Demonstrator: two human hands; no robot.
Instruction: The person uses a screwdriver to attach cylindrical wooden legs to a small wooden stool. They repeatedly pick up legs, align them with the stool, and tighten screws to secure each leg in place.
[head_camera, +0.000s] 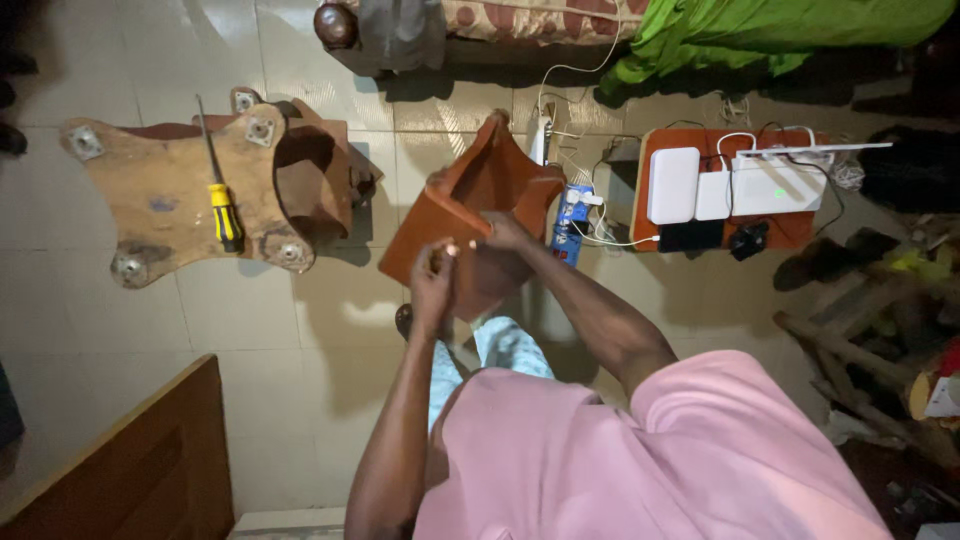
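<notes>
Far to your left, a yellow-handled screwdriver (222, 205) lies on an upturned wooden chair seat (170, 195) on the tiled floor. In the middle, your left hand (432, 285) pinches the near edge of the brown leather cover (470, 215), and your right hand (503, 232) grips its rim just beside; what's inside is hidden. To the right, white boxes (700, 185) sit on an orange stool (800, 232).

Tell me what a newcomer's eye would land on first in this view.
First, the orange-brown leather-like piece at centre, held up over the tiled floor by both hands: the left hand at its lower edge, the right hand on its middle. Next, the upturned wooden chair base at left, with a yellow-handled screwdriver lying on it. At right, white electronic boxes with cables sit on a small orange table.
</notes>
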